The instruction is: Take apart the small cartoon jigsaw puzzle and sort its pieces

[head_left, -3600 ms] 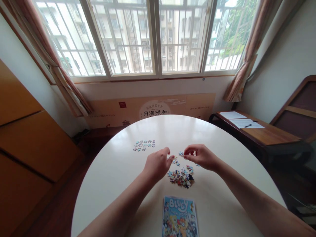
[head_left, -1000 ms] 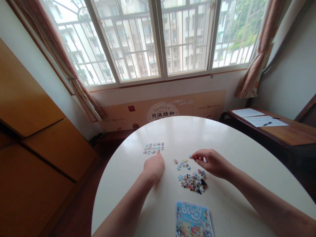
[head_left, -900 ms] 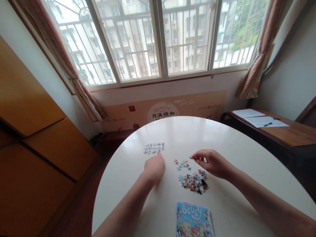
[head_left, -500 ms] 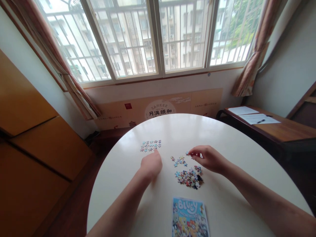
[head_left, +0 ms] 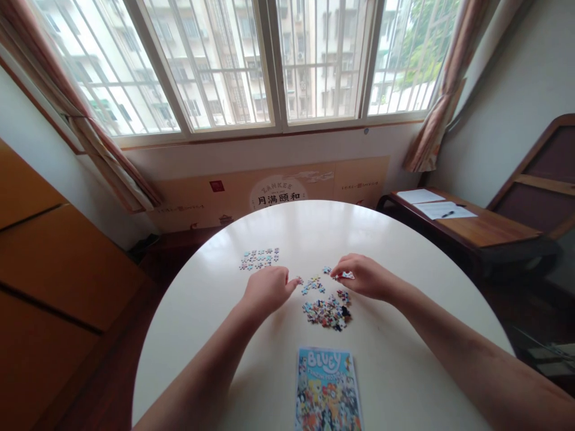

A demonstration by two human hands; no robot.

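My left hand [head_left: 268,288] reaches over the white table, its fingers closed at the tips on a small jigsaw puzzle piece [head_left: 300,280] left of a loose cluster of pieces [head_left: 313,287]. My right hand [head_left: 366,276] is low over the table to the right of that cluster, fingertips pinched together at a puzzle piece; its exact hold is partly hidden. A single piece [head_left: 327,270] lies just beyond the right fingertips, and more pieces [head_left: 345,275] show beneath the hand. Neat rows of puzzle pieces [head_left: 259,258] lie beyond my left hand.
A heap of mixed puzzle pieces [head_left: 327,314] lies in the middle of the round white table [head_left: 188,335]. Nearer to me is a picture sheet marked "Bluey" [head_left: 327,389]. A wooden side table [head_left: 489,230] with papers and pens stands at the right, below the window.
My left hand has moved right, from the laid-out rows to the piece beside the loose cluster. My right hand stays near its pieces. The view has shifted a little to the right.
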